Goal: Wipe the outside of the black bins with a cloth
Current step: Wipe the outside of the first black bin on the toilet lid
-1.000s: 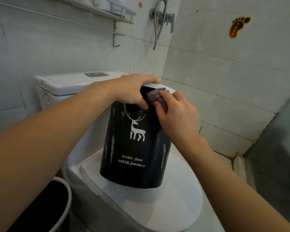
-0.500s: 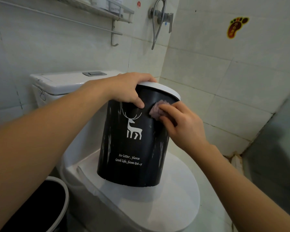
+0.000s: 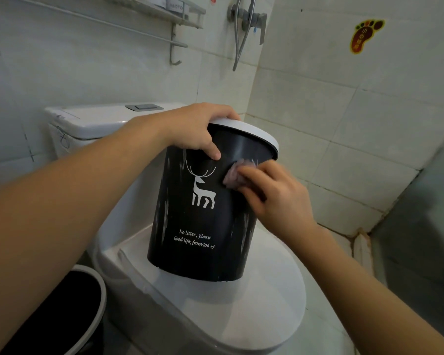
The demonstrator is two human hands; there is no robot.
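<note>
A black bin [image 3: 190, 226] with a white deer print and a white rim stands tilted on the closed toilet lid [image 3: 254, 311]. My left hand [image 3: 195, 131] grips its rim at the top, thumb on the outer wall. My right hand [image 3: 274, 196] holds a small purple-grey cloth [image 3: 232, 175] and presses it against the bin's upper right side, just below the rim. A second black bin [image 3: 62, 313] with a white rim stands on the floor at the lower left, partly hidden by my left arm.
The white toilet cistern [image 3: 92, 121] sits behind the bin. A metal shelf with a towel rail [image 3: 164, 19] and a shower valve with hose [image 3: 246, 19] hang on the tiled wall. A glass panel [image 3: 426, 226] stands at the right.
My right hand has slid the cloth down from the bin's rim onto its upper side wall. The left hand keeps its hold on the rim.
</note>
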